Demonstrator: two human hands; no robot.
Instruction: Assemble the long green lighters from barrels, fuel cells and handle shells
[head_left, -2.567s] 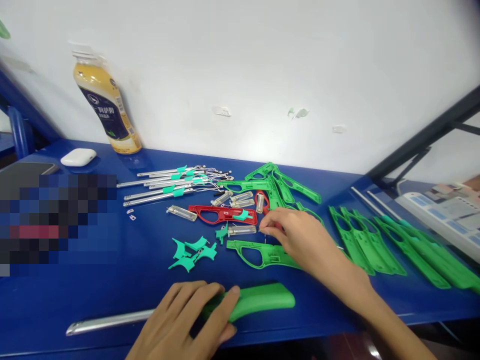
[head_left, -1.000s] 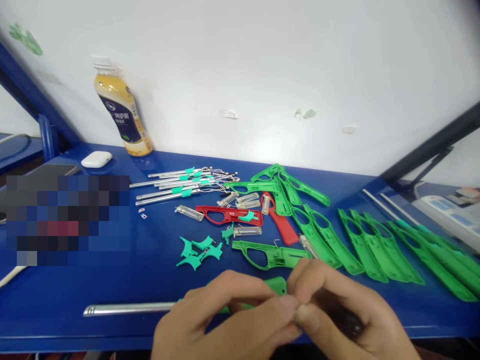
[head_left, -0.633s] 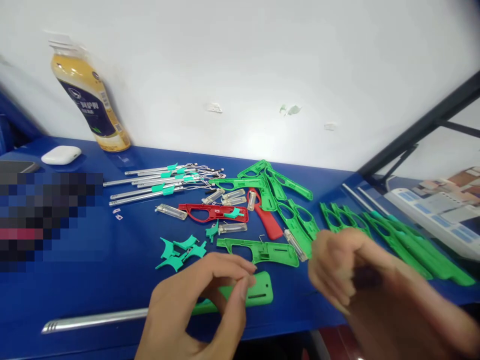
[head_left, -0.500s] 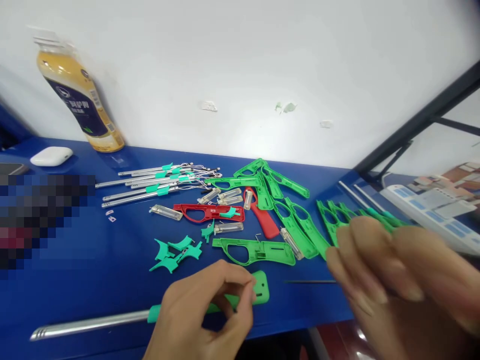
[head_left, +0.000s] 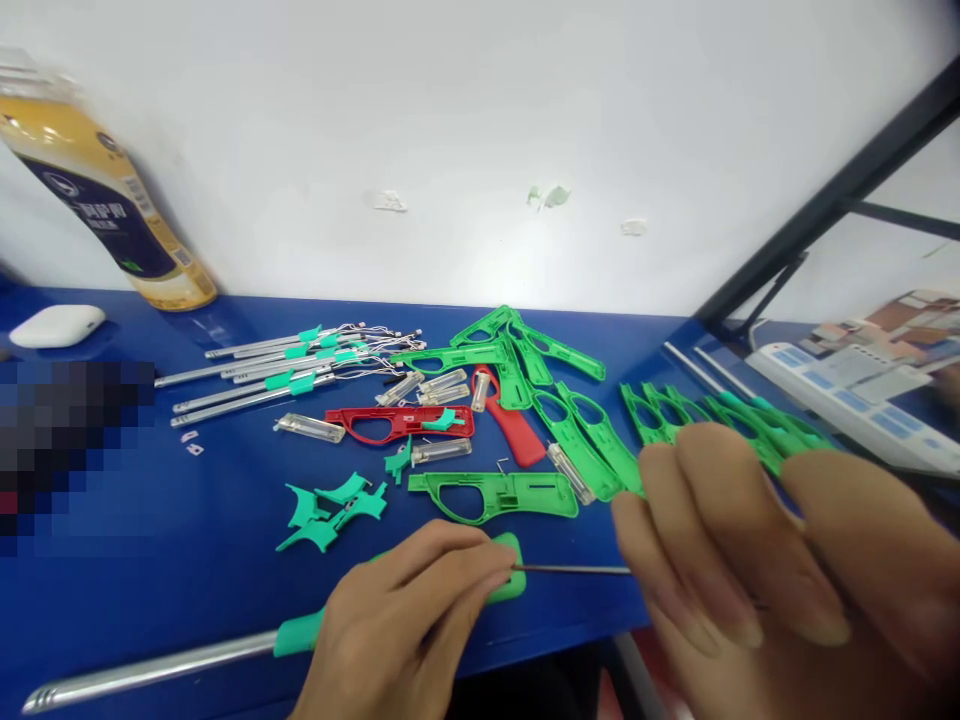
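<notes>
Step in hand, as judged: close two-handed work at the butt of the green-handled tube, which lies on the blue table under the left hand; left thumb and fingers pinch together at the tip of a thin rod (whether a small part sits between them cannot be told); the right hand, slightly blurred, has its fingers curled closed on the rod's other end; the next move appears to call for a steady left pinch and a straight rod; behind the hands lie a green shell half, a red shell half, clear reservoirs, loose teal pieces and metal tubes; more green shells stand to the right; a yellow bottle and a white case are at the left; the white wall bears scuffed patches; a dark frame bar slants at right
</notes>
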